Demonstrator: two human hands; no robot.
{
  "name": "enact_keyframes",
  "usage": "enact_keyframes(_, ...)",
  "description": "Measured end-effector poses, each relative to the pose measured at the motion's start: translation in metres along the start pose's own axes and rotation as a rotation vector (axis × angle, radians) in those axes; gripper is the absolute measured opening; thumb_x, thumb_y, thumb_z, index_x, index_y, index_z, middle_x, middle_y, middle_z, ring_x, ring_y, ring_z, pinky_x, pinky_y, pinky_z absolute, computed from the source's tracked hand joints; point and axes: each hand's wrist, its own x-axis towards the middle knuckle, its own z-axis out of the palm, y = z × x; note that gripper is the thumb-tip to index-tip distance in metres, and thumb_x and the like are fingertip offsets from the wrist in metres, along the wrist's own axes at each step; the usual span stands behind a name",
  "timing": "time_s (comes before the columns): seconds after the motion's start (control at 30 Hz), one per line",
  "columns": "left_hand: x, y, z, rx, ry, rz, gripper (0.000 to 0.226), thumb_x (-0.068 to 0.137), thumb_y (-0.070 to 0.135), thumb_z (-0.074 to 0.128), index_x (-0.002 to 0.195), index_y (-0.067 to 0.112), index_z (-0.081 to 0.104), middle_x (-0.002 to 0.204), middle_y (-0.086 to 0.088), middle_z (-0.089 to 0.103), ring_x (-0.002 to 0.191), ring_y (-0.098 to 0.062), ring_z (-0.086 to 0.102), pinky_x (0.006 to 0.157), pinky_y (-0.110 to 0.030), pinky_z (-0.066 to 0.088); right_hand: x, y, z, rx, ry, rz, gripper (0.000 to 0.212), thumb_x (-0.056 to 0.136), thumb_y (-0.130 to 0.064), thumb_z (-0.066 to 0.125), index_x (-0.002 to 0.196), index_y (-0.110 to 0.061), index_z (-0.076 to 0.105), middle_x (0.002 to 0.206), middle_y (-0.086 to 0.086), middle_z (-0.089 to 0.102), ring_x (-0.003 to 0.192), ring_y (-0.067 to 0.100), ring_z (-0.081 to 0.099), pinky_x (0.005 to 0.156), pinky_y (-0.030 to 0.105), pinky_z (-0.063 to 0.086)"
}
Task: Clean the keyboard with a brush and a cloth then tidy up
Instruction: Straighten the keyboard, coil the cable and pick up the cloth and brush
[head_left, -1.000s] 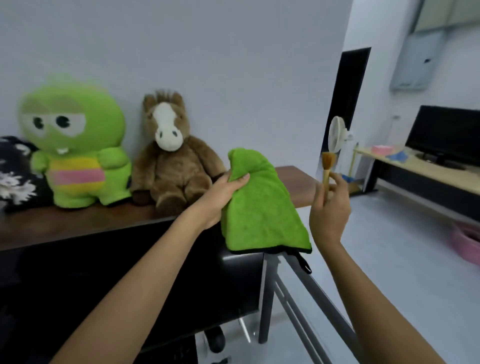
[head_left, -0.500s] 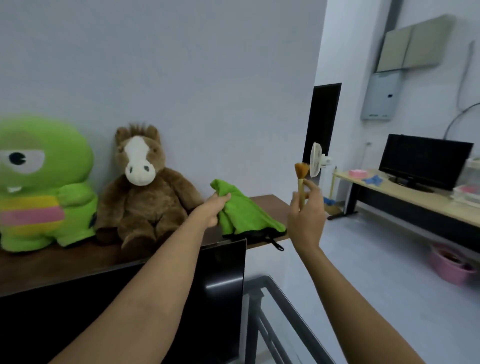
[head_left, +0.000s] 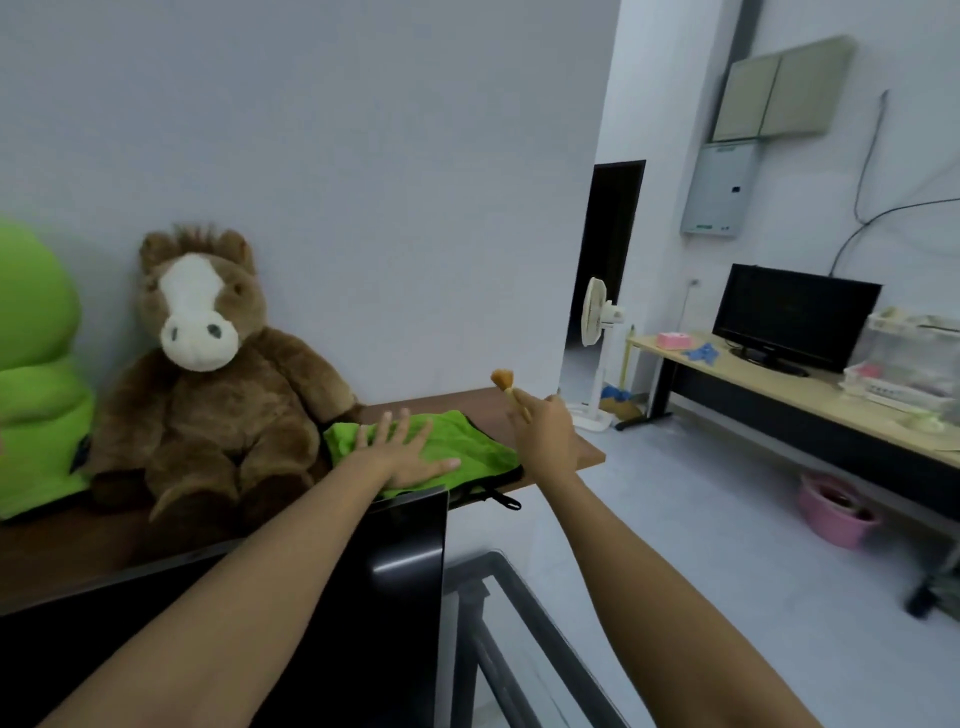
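Green cloth (head_left: 457, 441) lay flat on brown shelf (head_left: 566, 441) beside horse toy (head_left: 208, 384); left hand (head_left: 402, 452) pressed it, fingers spread straight. Right hand (head_left: 545, 426) pinched brush (head_left: 506, 387), bristles up.

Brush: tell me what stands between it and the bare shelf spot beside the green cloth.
Nothing visible. The right hand holds the brush above the shelf, whose corner right of the green cloth shows bare.

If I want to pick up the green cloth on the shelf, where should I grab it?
Probably pinch the fluffy green cloth at its bare right end, near the black-trimmed edge, coming from above. It lies flat on the brown wooden shelf, and the left hand presses flat on its middle, with the brown plush horse crowding its left end.
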Motion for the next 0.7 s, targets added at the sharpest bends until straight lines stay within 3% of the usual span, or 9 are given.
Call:
enact_keyframes(0.13, 0.008, -0.007, 0.009, 0.064, -0.068, -0.012, 0.103, 0.070, 0.091, 0.018, 0.149, 0.034, -0.017, 0.156, -0.005, -0.029, 0.144, -0.032, -0.022, 0.113, -0.058, -0.009, 0.022, 0.014, 0.014, -0.020, -0.149, -0.009, 0.029, 0.094, -0.036, 0.052, 0.116, -0.029, 0.069, 0.090, 0.017, 0.063, 0.088, 0.035, 0.062, 0.075, 0.037, 0.047)
enact_keyframes(0.23, 0.010, -0.008, 0.009, 0.087, -0.072, -0.001, 0.117, 0.052, 0.096, 0.014, 0.148, 0.036, -0.019, 0.155, -0.005, -0.030, 0.144, -0.033, -0.022, 0.113, -0.058, -0.009, 0.026, 0.030, 0.032, -0.064, -0.192, 0.029, 0.031, 0.093, -0.049, 0.049, 0.108, -0.035, 0.071, 0.096, 0.011, 0.068, 0.095, 0.031, 0.062, 0.082, 0.040, 0.048)
enact_keyframes(0.37, 0.012, -0.010, 0.011, 0.081, -0.061, 0.022, 0.104, 0.069, 0.091, 0.022, 0.148, 0.036, -0.018, 0.155, -0.005, -0.031, 0.144, -0.033, -0.023, 0.113, -0.057, -0.011, 0.022, 0.042, 0.047, -0.167, -0.205, 0.056, 0.033, 0.095, -0.053, 0.045, 0.117, -0.041, 0.066, 0.113, 0.008, 0.061, 0.112, 0.029, 0.053, 0.093, 0.043, 0.036)
enact_keyframes(0.6, 0.011, -0.010, 0.011, 0.091, -0.072, 0.011, 0.103, 0.070, 0.091, 0.021, 0.149, 0.037, -0.016, 0.155, -0.005, -0.030, 0.144, -0.033, -0.023, 0.113, -0.057, -0.012, 0.021, 0.039, 0.043, -0.276, -0.252, 0.045, 0.039, 0.094, -0.058, 0.043, 0.127, -0.043, 0.058, 0.120, 0.010, 0.052, 0.119, 0.029, 0.044, 0.097, 0.043, 0.036)
enact_keyframes(0.7, 0.008, -0.008, 0.007, 0.071, -0.073, 0.020, 0.101, 0.072, 0.089, 0.022, 0.149, 0.035, -0.015, 0.156, -0.005, -0.028, 0.145, -0.032, -0.021, 0.113, -0.057, -0.012, 0.021, 0.034, 0.037, -0.258, -0.283, 0.043, 0.046, 0.093, -0.059, 0.042, 0.131, -0.037, 0.054, 0.123, 0.012, 0.051, 0.122, 0.032, 0.043, 0.098, 0.045, 0.037)
